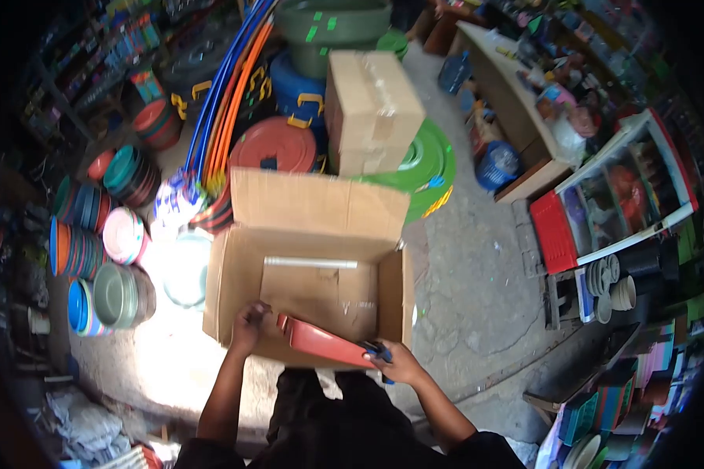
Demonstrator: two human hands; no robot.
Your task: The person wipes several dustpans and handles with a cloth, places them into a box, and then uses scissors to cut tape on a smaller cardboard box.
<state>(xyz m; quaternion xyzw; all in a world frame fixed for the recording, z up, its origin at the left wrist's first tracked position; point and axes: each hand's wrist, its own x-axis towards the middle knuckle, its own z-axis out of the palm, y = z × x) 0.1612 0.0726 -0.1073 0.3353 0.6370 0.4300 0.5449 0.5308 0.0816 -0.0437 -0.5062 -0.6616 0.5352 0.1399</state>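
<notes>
An open cardboard box [321, 205] stands in front of me, its far flap raised. A white strip [310, 263] runs along its inner far side. Across the box's near side lies a long, glossy red piece [328, 345], whose kind I cannot make out. My right hand [399, 363] is closed around a dark blue tool [377, 351] at the red piece's right end. At the near left of the box, my left hand [250, 324] is closed, fingertips pinched close to the red piece's left end. Whatever it pinches is too small to name.
A closed carton [375, 102] rests by a green lid [434, 168] behind the box. Stacked basins and pots [117, 297] stand left. Blue and orange poles [227, 94] lean at the back. A wooden cabinet [508, 109] and a red-framed case [618, 191] stand right.
</notes>
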